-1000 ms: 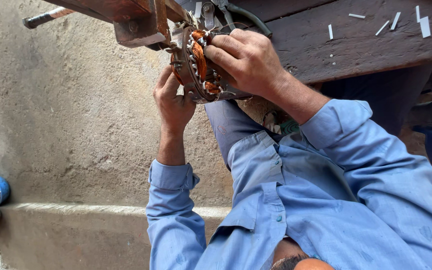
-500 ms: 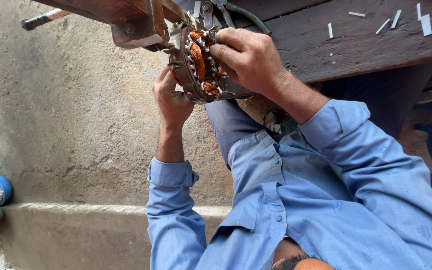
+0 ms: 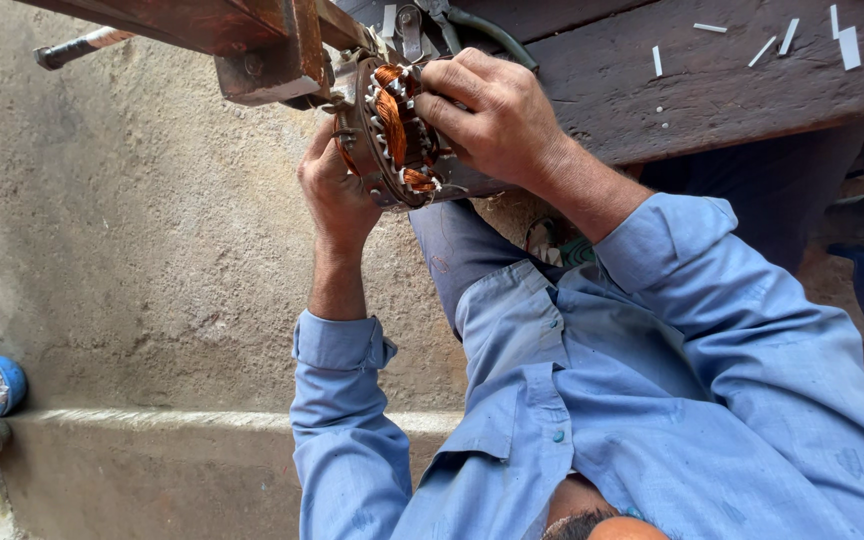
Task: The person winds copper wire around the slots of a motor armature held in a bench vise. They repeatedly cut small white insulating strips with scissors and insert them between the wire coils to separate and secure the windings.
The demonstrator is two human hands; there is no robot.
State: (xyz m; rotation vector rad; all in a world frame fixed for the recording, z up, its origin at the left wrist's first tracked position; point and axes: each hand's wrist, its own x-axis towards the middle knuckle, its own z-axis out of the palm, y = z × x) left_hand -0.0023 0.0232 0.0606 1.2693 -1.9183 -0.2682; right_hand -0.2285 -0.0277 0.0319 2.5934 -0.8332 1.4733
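Turning the round motor stator (image 3: 392,135) a little between both hands, the person is now showing more of its copper coils than half a second ago. The right hand (image 3: 497,120) is sliding off the face of the ring, which it was covering a second ago, and is settling on the rim at the side nearer the dark wooden surface (image 3: 732,90). Its grip is closing around that edge, with the fingertips pressing at the coils and the toothed iron core. The left hand (image 3: 337,195) is staying where it was, cupping the stator from beneath, its fingers mostly hidden behind the metal, so its grip is holding the ring's lower rim.

The stator itself is hanging in the air at the edge of the surface, just beside the rusty metal beam (image 3: 272,45), and it is not resting on either as far as can be seen. With the right hand drawn aside, the orange windings are lying open to view and to the fingers, so the handling of the coils is going on rather than ending.

Small white slips (image 3: 847,45) are lying scattered on the surface, well apart from the hands. A rough concrete wall (image 3: 132,250) is filling the space behind.
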